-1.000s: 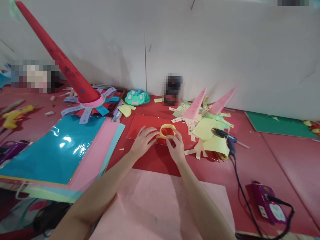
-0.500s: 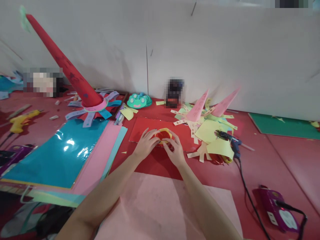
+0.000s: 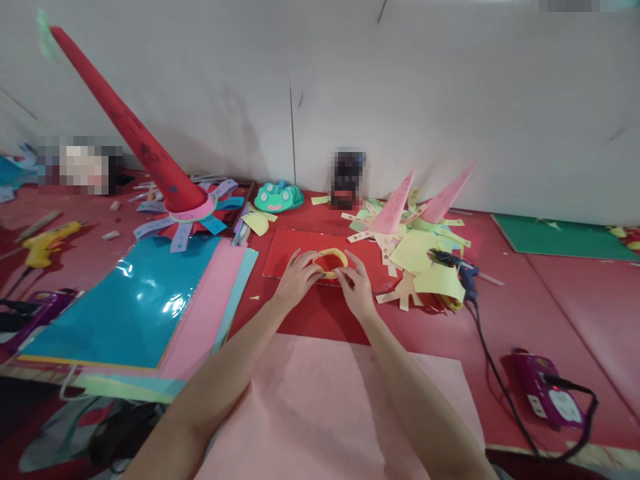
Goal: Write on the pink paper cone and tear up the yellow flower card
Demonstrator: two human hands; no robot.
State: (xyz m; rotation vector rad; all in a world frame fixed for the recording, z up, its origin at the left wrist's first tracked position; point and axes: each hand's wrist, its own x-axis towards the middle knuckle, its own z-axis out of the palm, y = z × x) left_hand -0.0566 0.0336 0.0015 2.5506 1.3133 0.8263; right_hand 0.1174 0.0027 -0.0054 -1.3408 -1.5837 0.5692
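Note:
A yellow paper ring (image 3: pixel 335 253) is held between my two hands above a red board (image 3: pixel 285 250). My left hand (image 3: pixel 299 277) grips the ring's left side, its fingers along the rim. On the other side, my right hand (image 3: pixel 356 285) pinches the near right part of the ring, thumb and fingertips together. The ring is an open loop, and red shows through its middle. A large pink sheet (image 3: pixel 320 400) lies under my forearms.
Left are a blue glossy folder (image 3: pixel 125 307), a red cone hat (image 3: pixel 135 133) and a yellow glue gun (image 3: pixel 47 243). Right are pink paper cones (image 3: pixel 395 207), yellow paper pieces (image 3: pixel 420 253), a dark blue glue gun (image 3: pixel 467 277) and a purple power strip (image 3: pixel 545 387) with a cord.
The yellow ring looks rounder and wider open now, and my hands are slightly farther apart on it. The whole view has shifted a little; the other things stay in place.

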